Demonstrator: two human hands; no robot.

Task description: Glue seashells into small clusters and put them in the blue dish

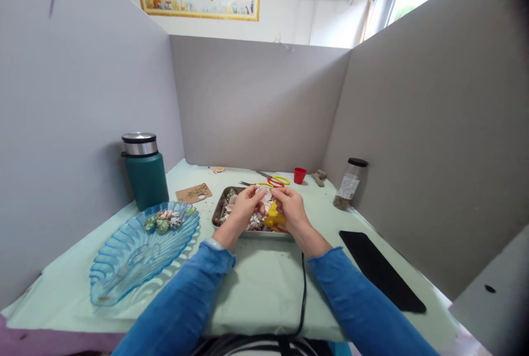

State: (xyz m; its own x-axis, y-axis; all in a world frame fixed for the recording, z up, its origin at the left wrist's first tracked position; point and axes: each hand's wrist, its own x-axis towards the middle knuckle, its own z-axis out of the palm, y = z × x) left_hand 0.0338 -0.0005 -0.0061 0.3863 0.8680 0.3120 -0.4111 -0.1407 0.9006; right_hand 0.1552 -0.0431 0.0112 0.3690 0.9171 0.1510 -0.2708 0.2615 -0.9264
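Observation:
My left hand and my right hand meet above a metal tray. Between their fingertips is a pale, whitish shell, pinched from both sides. Many small shells fill the tray, some green-speckled at its left end. Something bright yellow lies in the tray beside my right hand; its kind is unclear. Left of the tray, a blue scalloped glass dish holds several green, pinkish and black-and-white shells.
Behind the tray lie scissors with yellow and red handles and a red cup. A green bottle and a brown card are left. On the right are a black-lidded jar and a black mat. Grey partitions enclose the table.

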